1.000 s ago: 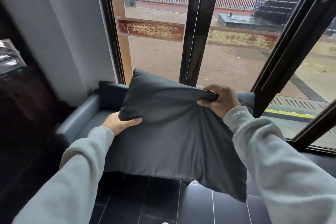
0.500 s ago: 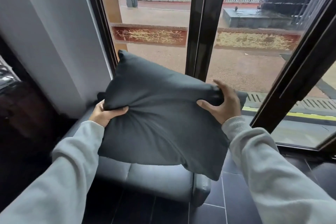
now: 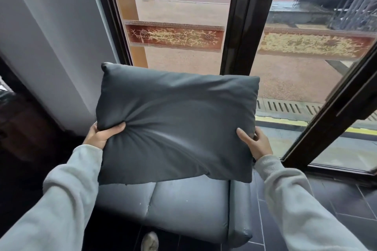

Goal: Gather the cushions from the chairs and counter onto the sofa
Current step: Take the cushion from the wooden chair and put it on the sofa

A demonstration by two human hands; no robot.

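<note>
A dark grey, rectangular fabric cushion (image 3: 177,122) is held upright in the air between both hands, directly above the seat of a grey-blue leather sofa (image 3: 189,208). Its lower edge hangs just over the seat cushions, and I cannot tell whether it touches them.

The left hand (image 3: 101,135) pinches the cushion's left edge, with the thumb pressed into the front face and the fabric puckering in creases around it; the fingers wrap behind and are hidden. The right hand (image 3: 255,141) clasps the cushion's right edge near its lower corner, thumb lying on the front face, fingers curled round the side. Both arms wear light grey sweatshirt sleeves (image 3: 67,199).

The sofa stands against a tall dark-framed glass window (image 3: 244,18), with a white wall (image 3: 51,36) to its left. A red and gold patterned strip (image 3: 175,35) runs across the glass above the cushion's top edge. The sofa's right armrest sits beside dark floor tiles (image 3: 350,206). The toe of a pale shoe (image 3: 150,241) shows at the sofa's front edge, at the bottom of the view.
</note>
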